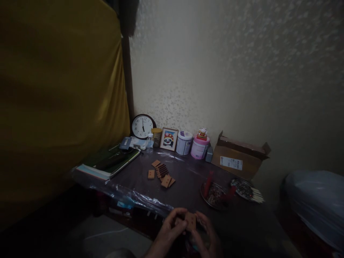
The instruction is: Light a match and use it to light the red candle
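The clock [142, 127] stands at the back left of the counter [185, 183], with books [115, 162] in front. Blocks [162, 171] lie in the middle. A box [236, 154] sits behind a plate [207, 202] on the right.

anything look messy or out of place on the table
Mildly: the brown tiles lie in an uneven pile, some in a close row, others flat at differing angles. The cardboard box has flaps raised.

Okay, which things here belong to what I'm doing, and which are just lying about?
In the job:
- held tile
- probably the loose tiles

Seemingly just lying about, among others:
- clock
- books
- picture
- white tin
- pink tin
- box
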Tool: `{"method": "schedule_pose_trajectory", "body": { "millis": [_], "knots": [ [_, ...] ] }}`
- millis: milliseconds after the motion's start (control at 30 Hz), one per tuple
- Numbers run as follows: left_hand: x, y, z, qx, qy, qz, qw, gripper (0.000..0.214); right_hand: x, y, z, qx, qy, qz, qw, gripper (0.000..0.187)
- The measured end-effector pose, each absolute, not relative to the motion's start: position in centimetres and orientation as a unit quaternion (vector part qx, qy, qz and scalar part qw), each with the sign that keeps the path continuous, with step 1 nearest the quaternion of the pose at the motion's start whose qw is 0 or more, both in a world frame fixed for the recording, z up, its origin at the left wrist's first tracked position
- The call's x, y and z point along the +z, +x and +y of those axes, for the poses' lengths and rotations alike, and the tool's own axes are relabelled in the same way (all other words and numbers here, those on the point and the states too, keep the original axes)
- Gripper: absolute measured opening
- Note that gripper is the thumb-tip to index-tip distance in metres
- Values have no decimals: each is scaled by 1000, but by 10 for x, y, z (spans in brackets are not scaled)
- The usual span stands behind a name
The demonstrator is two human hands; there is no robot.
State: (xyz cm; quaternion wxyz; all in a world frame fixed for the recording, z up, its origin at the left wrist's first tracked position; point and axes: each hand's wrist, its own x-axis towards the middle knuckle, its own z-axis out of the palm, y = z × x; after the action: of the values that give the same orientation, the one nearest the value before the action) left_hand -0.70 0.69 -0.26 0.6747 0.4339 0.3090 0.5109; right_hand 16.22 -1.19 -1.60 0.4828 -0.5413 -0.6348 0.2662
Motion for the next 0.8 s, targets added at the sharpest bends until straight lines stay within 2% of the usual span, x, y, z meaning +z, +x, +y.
{"method": "schedule_pose_trajectory", "body": {
  "millis": [467,800],
  "knots": [
    [-3,-5,3,508,426,261,702,44,-13,160,-12,303,-530,-618,496,39],
    [3,-7,2,504,439,237,704,37,-8,157,-16,317,-523,-604,511,38]
  ]
}}
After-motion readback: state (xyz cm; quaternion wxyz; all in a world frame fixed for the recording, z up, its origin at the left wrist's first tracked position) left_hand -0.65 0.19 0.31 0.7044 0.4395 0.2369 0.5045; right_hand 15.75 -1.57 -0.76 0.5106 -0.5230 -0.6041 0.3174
